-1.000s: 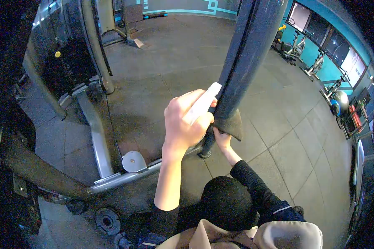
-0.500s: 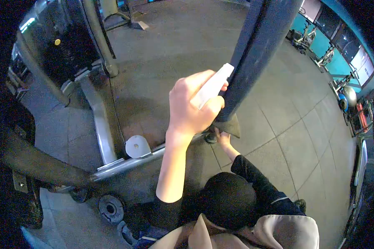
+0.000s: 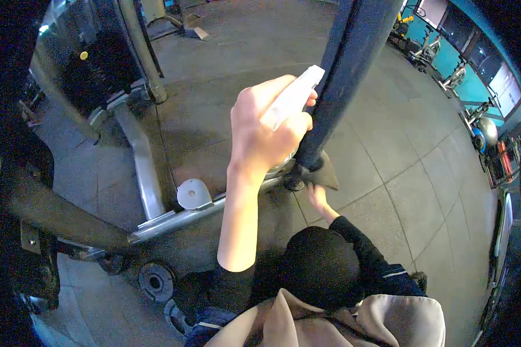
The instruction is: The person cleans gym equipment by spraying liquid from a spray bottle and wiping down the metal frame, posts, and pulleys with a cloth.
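Your left hand (image 3: 266, 124), centre frame, grips a white, elongated, plastic-looking object (image 3: 293, 98). Your right hand (image 3: 318, 198), right of lower centre, pinches a grey-brown cloth (image 3: 326, 172) by the foot of a dark, rounded post (image 3: 353, 63). Flattening the cloth would likely improve contact.

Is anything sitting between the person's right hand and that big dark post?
Yes: a greyish cloth at the right hand's fingers, by the lower end of the dark post. Nothing else visible blocks the way, though the cloth partly hides the fingers.
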A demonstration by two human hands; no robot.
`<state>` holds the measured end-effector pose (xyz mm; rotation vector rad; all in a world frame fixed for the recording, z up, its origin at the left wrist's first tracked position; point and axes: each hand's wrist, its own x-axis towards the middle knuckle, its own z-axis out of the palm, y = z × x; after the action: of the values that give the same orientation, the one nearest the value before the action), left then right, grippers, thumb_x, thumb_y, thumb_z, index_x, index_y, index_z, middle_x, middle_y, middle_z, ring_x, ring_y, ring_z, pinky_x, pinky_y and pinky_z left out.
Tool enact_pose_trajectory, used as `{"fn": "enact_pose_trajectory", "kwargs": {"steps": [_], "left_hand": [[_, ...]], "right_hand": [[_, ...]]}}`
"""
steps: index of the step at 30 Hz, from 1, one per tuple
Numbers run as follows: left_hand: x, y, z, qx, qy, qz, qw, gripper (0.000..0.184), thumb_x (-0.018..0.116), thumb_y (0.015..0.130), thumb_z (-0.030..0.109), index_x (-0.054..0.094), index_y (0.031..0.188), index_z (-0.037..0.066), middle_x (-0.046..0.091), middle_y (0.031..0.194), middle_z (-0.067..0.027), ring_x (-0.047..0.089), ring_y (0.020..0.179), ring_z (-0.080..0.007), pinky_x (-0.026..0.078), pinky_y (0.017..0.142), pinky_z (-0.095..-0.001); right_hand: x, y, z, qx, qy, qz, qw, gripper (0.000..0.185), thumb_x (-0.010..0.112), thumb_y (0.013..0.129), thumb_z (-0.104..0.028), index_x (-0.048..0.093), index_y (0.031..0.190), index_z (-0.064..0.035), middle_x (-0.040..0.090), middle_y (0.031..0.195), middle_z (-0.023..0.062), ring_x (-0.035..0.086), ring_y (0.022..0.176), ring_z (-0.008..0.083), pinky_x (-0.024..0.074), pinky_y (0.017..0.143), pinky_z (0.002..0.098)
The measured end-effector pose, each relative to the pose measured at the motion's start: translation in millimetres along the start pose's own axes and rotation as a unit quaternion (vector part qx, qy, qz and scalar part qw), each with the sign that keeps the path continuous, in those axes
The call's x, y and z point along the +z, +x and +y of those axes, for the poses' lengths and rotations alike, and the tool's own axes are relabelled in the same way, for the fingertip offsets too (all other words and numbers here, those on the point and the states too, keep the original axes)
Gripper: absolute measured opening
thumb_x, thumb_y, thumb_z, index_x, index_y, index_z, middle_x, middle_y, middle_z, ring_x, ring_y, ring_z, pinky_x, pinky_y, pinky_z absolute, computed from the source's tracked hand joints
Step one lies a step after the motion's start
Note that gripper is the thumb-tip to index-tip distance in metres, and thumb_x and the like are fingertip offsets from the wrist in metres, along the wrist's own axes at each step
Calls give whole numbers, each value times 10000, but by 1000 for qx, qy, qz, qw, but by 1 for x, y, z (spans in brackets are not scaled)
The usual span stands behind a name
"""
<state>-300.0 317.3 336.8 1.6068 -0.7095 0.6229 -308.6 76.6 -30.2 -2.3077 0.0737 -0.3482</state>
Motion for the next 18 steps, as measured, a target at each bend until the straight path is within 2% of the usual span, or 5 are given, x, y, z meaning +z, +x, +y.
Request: {"fn": "enact_pose_trajectory", "kwargs": {"steps": [2,3,5,9,18], "left_hand": [[-3,-1,2,46,31,13,998,242,556,552,88,641,773,38,647,731,-89,630,675,-232,494,624,-291],[-5,0,7,20,16,4,1000,245,556,552,89,641,776,37,647,733,-89,630,675,-233,495,625,-291],[-7,-1,12,-10,2,-6,1000,248,557,552,90,640,779,36,648,735,-88,630,675,-233,496,625,-290],[-7,-3,13,-45,1,-31,999,241,564,560,92,636,785,41,644,727,-90,630,677,-227,486,625,-288],[22,-130,-82,-483,-19,-63,873,138,532,659,61,623,747,7,615,624,-62,595,526,-111,469,483,-245]], "right_hand": [[-14,-15,-5,231,-87,-128,961,292,537,845,-247,563,970,16,587,905,214,556,859,346,420,770,405],[-12,-26,2,229,-86,-131,961,292,537,845,-247,563,970,16,587,905,214,556,859,346,420,770,405],[-9,-50,7,-120,15,137,983,318,558,830,-300,594,878,12,599,745,188,570,697,346,440,673,413],[-12,-39,-20,134,-46,-89,986,482,566,790,-426,571,973,19,601,930,239,570,874,387,444,772,414],[51,11,11,9,-20,51,998,433,635,764,-307,556,1005,43,588,998,215,538,947,356,392,852,406]]}}
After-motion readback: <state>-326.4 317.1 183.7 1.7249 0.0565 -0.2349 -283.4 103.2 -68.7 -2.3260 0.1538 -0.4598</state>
